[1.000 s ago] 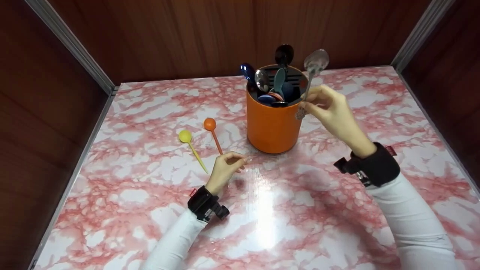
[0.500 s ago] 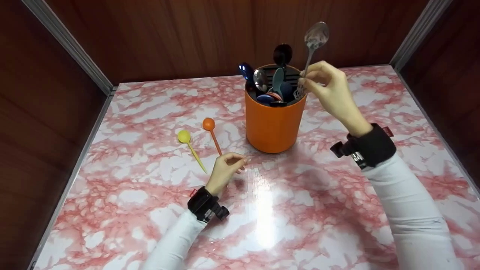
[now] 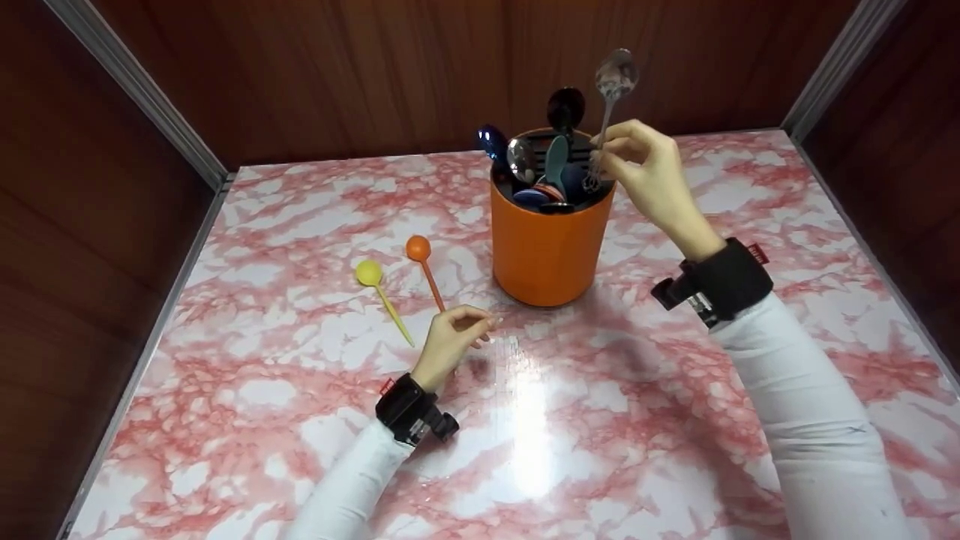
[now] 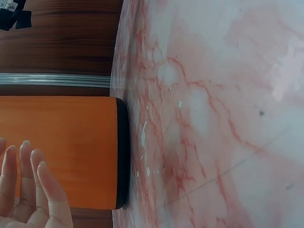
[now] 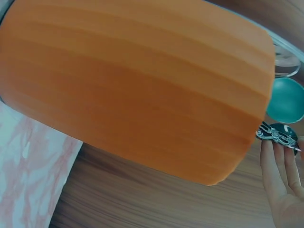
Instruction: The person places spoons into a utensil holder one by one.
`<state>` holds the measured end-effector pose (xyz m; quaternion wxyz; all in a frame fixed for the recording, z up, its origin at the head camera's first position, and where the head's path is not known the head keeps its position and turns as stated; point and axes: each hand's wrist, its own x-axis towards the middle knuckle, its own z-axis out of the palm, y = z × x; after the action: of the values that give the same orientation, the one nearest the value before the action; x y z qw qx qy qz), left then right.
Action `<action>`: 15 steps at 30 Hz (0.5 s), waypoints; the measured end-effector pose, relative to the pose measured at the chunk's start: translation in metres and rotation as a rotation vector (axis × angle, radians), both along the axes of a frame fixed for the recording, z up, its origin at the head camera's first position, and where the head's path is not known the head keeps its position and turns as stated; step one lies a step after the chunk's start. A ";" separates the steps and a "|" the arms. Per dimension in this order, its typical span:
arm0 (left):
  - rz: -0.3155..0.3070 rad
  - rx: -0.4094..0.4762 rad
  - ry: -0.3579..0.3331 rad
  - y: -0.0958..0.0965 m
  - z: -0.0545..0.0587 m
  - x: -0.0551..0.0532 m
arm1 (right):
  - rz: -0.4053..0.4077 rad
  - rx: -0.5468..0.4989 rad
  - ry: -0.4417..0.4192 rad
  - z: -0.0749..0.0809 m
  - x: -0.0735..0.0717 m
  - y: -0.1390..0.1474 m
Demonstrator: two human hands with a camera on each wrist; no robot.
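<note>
My right hand (image 3: pixel 652 169) pinches a silver spoon (image 3: pixel 617 79) by its handle, bowl pointing up. The spoon's ornate handle end (image 5: pixel 280 136) is at the right side of the holder's mouth, overlapping the opening in the head view. The orange utensil holder (image 3: pixel 549 259) stands upright at the back, with several spoons in its slotted black top, among them a teal spoon (image 3: pixel 556 159), a shiny blue spoon (image 3: pixel 491 141) and a black spoon (image 3: pixel 566 109). Low over the table, my left hand (image 3: pixel 450 337) has loosely bent fingers and holds nothing. It overlaps the handle end of an orange spoon (image 3: pixel 418 248).
Left of the orange spoon lies a yellow spoon (image 3: pixel 369 273) on the red-and-white marbled table (image 3: pixel 270 390). Brown wooden panels (image 3: pixel 360 75) rise behind the table and along both sides.
My right hand has raised the silver spoon from beside the holder's rim, then shifted it slightly left over the opening. The left hand stays where it was.
</note>
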<state>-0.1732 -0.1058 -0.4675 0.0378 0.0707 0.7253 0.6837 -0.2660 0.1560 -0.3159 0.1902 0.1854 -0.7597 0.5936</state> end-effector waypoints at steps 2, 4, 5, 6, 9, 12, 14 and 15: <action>-0.001 0.000 0.006 0.000 0.000 0.000 | -0.004 -0.006 -0.003 -0.003 -0.001 0.000; -0.003 -0.001 0.010 0.000 0.000 0.001 | -0.007 -0.010 0.001 -0.005 -0.001 0.000; -0.004 0.000 0.014 0.000 0.000 0.001 | -0.009 -0.008 0.002 -0.006 -0.001 0.000; -0.005 0.002 0.016 -0.001 0.000 0.000 | -0.011 -0.005 0.003 -0.006 -0.001 0.000; -0.006 0.010 0.023 -0.001 -0.001 0.000 | -0.011 -0.009 -0.013 -0.007 -0.002 0.000; -0.010 0.014 0.029 -0.002 -0.002 0.000 | -0.002 -0.027 -0.033 -0.009 -0.002 0.000; -0.012 0.007 0.030 -0.002 -0.002 0.000 | 0.004 -0.035 -0.040 -0.009 -0.002 0.000; -0.012 0.001 0.027 -0.002 -0.003 0.000 | 0.005 -0.033 -0.041 -0.009 -0.002 0.000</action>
<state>-0.1733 -0.1080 -0.4701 0.0319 0.0842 0.7249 0.6829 -0.2676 0.1557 -0.3251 0.1759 0.1719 -0.7531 0.6102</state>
